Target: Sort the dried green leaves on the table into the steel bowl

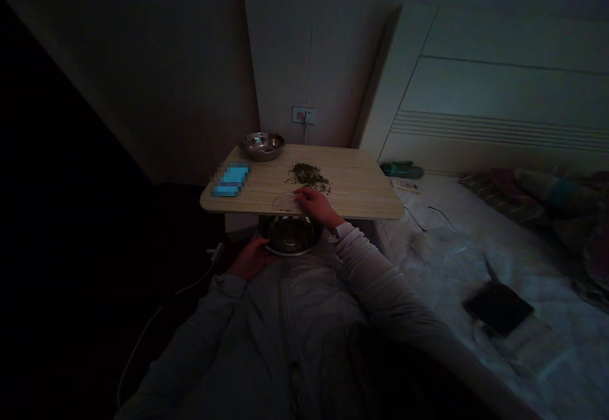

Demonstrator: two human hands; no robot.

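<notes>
My left hand grips the left rim of a metal bowl, which sits at my lap just below the table's front edge. Dark contents show in that bowl, too dim to name. My right hand rests at the front edge of the wooden tabletop, its fingers closed on a clear round disc lying against the surface. A few small grains lie by the disc. Just beyond my right fingers spreads a loose pile of small greenish grains.
A second metal bowl stands at the table's back left corner, with a lit, blurred phone in front of it. To the right is a bed bearing a green bottle, glasses and a dark tablet-like object. A white cable runs along the floor.
</notes>
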